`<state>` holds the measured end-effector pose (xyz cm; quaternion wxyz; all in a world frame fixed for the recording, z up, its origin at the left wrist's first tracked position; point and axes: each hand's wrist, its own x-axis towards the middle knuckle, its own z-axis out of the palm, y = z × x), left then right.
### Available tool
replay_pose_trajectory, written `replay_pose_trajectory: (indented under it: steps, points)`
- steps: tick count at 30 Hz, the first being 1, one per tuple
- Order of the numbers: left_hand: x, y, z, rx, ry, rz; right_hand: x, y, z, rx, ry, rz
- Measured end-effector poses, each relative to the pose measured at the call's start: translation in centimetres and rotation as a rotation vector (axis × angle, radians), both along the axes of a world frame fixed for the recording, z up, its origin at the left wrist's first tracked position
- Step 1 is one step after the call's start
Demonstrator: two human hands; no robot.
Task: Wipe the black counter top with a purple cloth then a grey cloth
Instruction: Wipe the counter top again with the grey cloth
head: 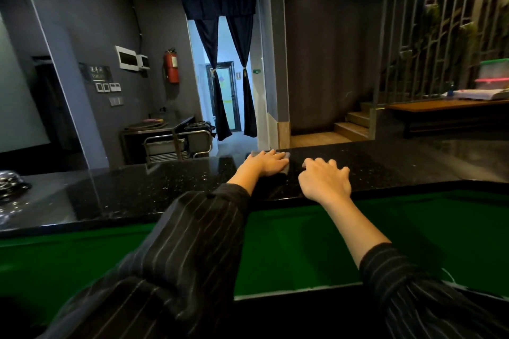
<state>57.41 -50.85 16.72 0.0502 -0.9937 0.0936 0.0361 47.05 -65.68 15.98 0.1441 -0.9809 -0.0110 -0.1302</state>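
Pressing the grey cloth (285, 163) flat at the bench's (165, 187) far edge, the left hand (265, 164) seems mid second wipe; right hand (325, 180) rests empty, fingers spread; next, a sweep along the edge.

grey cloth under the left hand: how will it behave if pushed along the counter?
Probably limp: the grey cloth lies flat under the left hand. It likely slides easily, since the black counter top looks glossy. Edges past the fingers may bunch or fold.

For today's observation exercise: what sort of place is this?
Probably a restaurant or bar service area: a long speckled black stone counter top, a steel serving trolley, and a red wall-mounted fire extinguisher.
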Motion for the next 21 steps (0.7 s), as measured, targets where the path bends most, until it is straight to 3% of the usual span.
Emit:
replay_pose_trajectory:
  steps: [5, 10, 12, 17, 21]
  points:
    - [-5.2, 5.2, 0.5, -0.134, -0.005, -0.082, -0.3, -0.4, -0.3, 0.019, 0.026, 0.023]
    - [-5.0, 13.9, 0.7, -0.209, -0.096, 0.293, 0.0, 0.3, -0.8, -0.009, -0.023, 0.006]
    - [-3.8, 14.3, 0.7, -0.11, -0.081, 0.369, 0.3, 0.5, -0.8, -0.025, -0.041, -0.002]
    - [0.2, 8.1, 0.4, 0.009, -0.033, 0.188, 0.9, 0.4, -0.6, -0.045, -0.051, -0.008]
    - [-1.9, 1.3, 0.5, -0.044, -0.004, 0.043, 0.6, 0.0, -0.4, -0.019, -0.055, -0.014]
